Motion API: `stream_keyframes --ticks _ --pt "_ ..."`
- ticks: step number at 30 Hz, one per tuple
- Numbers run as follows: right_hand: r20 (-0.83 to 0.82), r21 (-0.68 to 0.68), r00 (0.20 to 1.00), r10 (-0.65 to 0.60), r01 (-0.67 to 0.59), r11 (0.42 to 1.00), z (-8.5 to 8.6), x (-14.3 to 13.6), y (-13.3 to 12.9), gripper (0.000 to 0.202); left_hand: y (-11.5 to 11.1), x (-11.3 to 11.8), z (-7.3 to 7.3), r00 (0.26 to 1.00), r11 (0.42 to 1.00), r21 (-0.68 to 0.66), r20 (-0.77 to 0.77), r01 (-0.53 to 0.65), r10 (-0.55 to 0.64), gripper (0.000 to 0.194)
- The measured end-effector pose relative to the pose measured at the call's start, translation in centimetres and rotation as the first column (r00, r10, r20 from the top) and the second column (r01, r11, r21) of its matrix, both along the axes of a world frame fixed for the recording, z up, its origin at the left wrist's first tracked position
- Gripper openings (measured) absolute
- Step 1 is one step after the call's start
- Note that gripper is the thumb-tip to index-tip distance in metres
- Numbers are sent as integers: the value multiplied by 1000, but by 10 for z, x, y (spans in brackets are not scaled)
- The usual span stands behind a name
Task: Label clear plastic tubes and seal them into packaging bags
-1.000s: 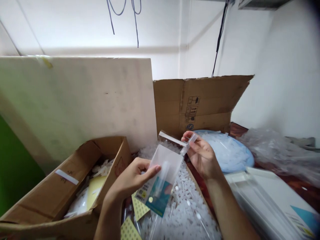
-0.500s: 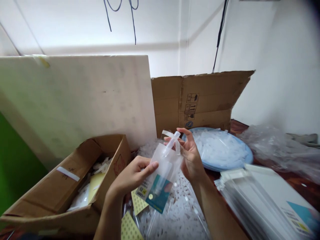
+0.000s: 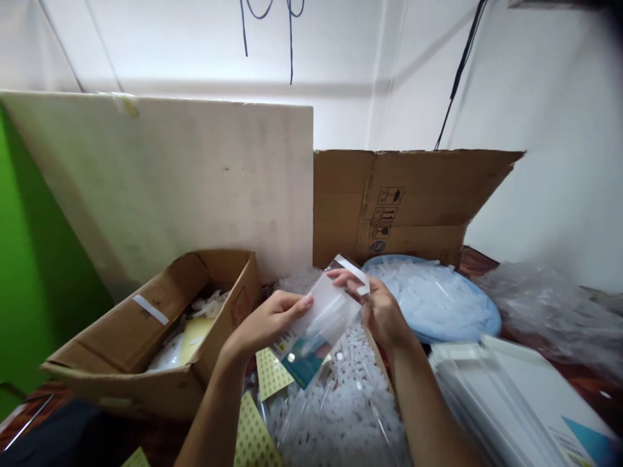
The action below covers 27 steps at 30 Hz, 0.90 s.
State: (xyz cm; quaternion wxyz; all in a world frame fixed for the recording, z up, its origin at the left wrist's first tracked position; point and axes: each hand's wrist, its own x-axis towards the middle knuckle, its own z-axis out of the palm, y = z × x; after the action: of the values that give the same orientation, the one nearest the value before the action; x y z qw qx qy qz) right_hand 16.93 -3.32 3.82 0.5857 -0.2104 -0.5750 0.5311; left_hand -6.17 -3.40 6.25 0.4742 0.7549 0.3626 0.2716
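My left hand (image 3: 272, 318) is closed on the left edge of a clear plastic packaging bag (image 3: 328, 311), its thumb flat on the front. Teal print and small lettering cover the bag's lower end, and a white strip (image 3: 351, 267) runs along its top flap. A whitish plastic piece shows faintly inside the bag. At the upper right, my right hand (image 3: 387, 314) grips the bag near its opening, fingers bent behind the flap. Under both hands lies a pile of small white plastic pieces (image 3: 341, 415) in clear plastic. Yellow dotted sheets (image 3: 253, 431) lie beside it.
An open cardboard box (image 3: 126, 389) with white pieces and a yellow sheet stands on the left. To the right are a blue basin (image 3: 492, 318) of translucent plastic pieces, stacked printed bags (image 3: 525, 383) and crumpled plastic (image 3: 549, 305). A cardboard panel (image 3: 428, 194) stands behind.
The whitish tube that stuck out of the bag's top is now down inside it. My right hand's fingers have moved to the flap. The view has shifted slightly left.
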Motion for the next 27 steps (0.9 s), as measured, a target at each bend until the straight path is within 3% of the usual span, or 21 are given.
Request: stream_keyframes --ticks 2,5,8,12,14,17,19,21,24,27 --pt "-101 20 991 -85 88 996 -2 -2 3 26 0 2 -1 999 1000 -22 32 -18 18 55" --pt "-92 47 995 -47 51 998 -1 -3 5 51 0 2 -3 997 999 -25 72 -37 39 56" --pt "-129 58 986 -105 114 992 1 -1 1 62 1 0 -3 990 995 -55 116 -78 84 57" --pt "134 68 985 -108 100 993 1 -3 -4 73 1 -3 -2 990 996 -47 117 -79 84 56" --pt "218 66 972 -91 79 995 -1 -6 -3 72 1 -3 -2 993 997 -34 101 -65 68 55" --pt "44 26 976 -215 214 977 -6 -13 4 55 4 1 -3 984 984 99 114 -147 136 52" --pt "-68 -33 943 -325 323 946 -7 -17 9 39 7 6 -4 957 910 307 167 -280 238 45" --pt "-74 -49 941 -330 328 944 -7 -20 10 39 9 14 -5 933 770 527 187 -358 306 37" --pt "32 10 964 -265 265 964 -5 -24 9 42 7 28 -9 948 592 773 38 -229 316 42" --pt "163 71 891 -424 418 906 -9 -25 11 37 3 37 -11 955 501 860 -66 -93 290 47"
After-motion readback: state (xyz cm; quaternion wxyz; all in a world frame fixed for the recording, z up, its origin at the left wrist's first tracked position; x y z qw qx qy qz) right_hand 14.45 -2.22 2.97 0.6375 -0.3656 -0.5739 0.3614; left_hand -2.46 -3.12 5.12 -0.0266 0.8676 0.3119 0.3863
